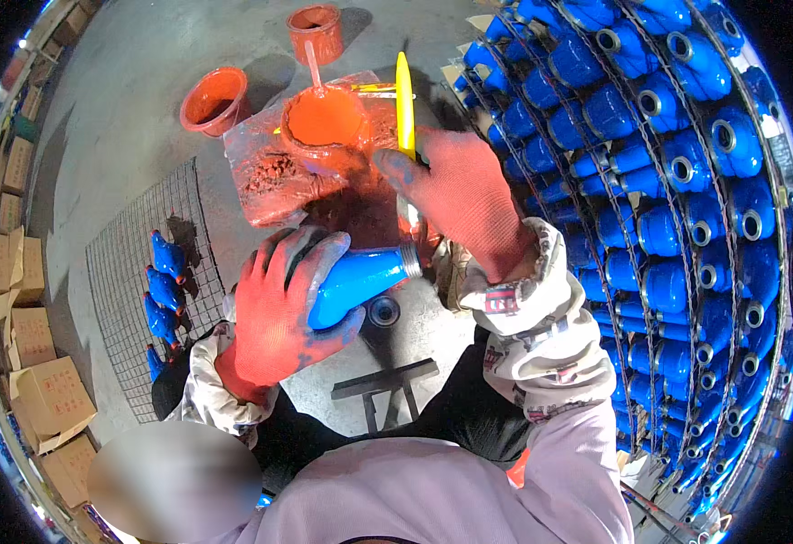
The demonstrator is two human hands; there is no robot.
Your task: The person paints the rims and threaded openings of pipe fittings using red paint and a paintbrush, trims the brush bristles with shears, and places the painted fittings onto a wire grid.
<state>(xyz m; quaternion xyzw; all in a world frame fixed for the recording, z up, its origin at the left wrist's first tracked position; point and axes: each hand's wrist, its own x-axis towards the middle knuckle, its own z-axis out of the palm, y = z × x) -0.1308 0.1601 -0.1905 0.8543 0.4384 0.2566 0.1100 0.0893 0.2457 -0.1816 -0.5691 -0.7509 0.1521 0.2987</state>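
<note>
Head view: a glossy blue bottle-shaped piece with a threaded silver metal collar [355,286] is gripped around its body by the left hand in a red knit glove with grey-smeared fingers [278,304]. Its long axis is slanted: wide end toward lower left, collar toward upper right, facing the other hand. A brush with a long yellow handle and silver ferrule [405,109] is pinched by the right hand, gloved likewise [469,186], handle tip pointed away from the body, ferrule end set just beside the collar. The collar is nearer the brush end than the left hand is; bristle contact can't be judged, view too cluttered there.

Room: both hands are held over the near side, above a round grey metal plate [319,385]. The far side is bounded by a round tub of orange-red paint [324,158], the right by a wire rack of blue pieces [659,181]. On the left, 4 blue pieces are seen on a flat wire mesh panel [124,249], with bare mesh beside them.
</note>
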